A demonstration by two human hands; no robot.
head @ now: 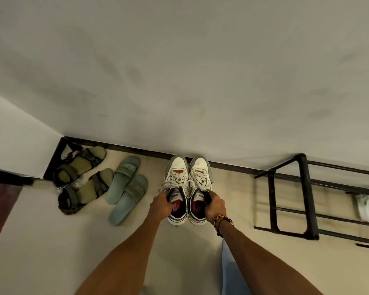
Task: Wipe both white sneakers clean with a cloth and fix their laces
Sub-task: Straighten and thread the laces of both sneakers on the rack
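Two white sneakers stand side by side on the floor, toes against the wall's dark skirting. My left hand (160, 204) grips the collar of the left sneaker (176, 177) at its outer side. The right sneaker (199, 175) is held the same way by my right hand (215, 206), which wears a beaded bracelet at the wrist. Loose white laces spill over both tongues. The red and dark insoles show between my hands. No cloth is in view.
A pair of pale blue slides (127, 188) and a pair of olive strap sandals (83, 177) lie to the left, near the corner. A black metal rack (307, 196) stands to the right with a white item (365, 206) on it. A brown door edge (0, 207) is at far left.
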